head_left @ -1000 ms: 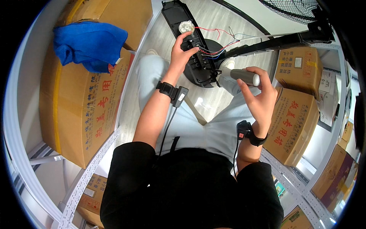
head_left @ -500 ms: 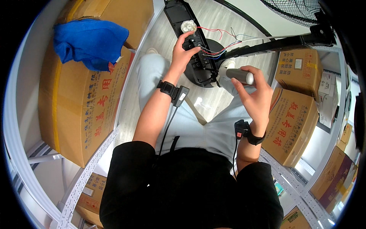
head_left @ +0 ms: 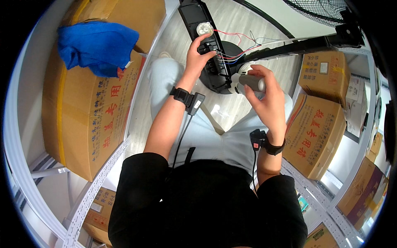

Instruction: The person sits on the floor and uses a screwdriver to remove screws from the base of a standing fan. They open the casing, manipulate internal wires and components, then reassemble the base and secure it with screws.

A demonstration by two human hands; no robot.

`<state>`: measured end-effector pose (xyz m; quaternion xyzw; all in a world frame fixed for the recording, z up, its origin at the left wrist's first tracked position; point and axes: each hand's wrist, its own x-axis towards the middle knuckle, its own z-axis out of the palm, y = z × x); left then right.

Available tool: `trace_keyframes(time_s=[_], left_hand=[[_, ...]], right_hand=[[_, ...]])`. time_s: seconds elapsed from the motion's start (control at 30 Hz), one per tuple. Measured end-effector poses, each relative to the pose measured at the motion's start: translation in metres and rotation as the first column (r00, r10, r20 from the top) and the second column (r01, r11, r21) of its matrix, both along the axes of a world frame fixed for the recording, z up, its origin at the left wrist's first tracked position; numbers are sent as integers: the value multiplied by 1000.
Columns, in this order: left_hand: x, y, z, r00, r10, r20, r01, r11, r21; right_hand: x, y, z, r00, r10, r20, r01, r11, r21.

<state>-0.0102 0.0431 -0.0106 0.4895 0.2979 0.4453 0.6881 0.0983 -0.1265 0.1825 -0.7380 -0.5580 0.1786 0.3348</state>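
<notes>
- Right hand (head_left: 269,97): wrapped on a grey cylinder (head_left: 253,83), thumb on the near side, fingers over the far side. Grip closed on it.
- Grey cylinder: lies roughly level, pale rounded end to the right, other end toward the near end of the black panel (head_left: 193,16). Cannot tell if its left tip touches the panel.
- Left hand (head_left: 196,56): on the panel, thumb and index spread apart. Index tip at the near edge of the white round part (head_left: 204,28), thumb tip by the wire ends. Cannot tell if the other fingers clamp the panel.
- Panel: far centre, slanted from far left to near right, open inner side up, over a round black base (head_left: 230,48) on the floor (head_left: 165,37).
- Wires (head_left: 231,32): red, blue and pale, run from the panel to the right toward the black pole (head_left: 297,48).
- Mesh guard (head_left: 318,10): far right, beyond the pole.
- Left side: blue cloth (head_left: 99,45) draped over a large carton (head_left: 78,124).
- Right side: smaller carton (head_left: 324,76) far, bigger carton (head_left: 312,136) nearer.
- Both wrists: black strap with corded module.
</notes>
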Motion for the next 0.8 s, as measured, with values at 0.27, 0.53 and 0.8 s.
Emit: trace_keyframes(time_s=[0.27, 0.53, 0.8], left_hand=[[1, 1, -2, 1000, 15, -22, -14, 1000, 14], [0, 3, -8, 998, 18, -64, -13, 997, 70], [0, 3, -4, 997, 24, -78, -18, 997, 73]], right_hand=[[5, 4, -4, 981, -108, 158, 104, 994, 33], [3, 4, -4, 967, -209, 145, 224, 970, -93], [5, -4, -1, 991, -91, 93, 93, 996, -9]])
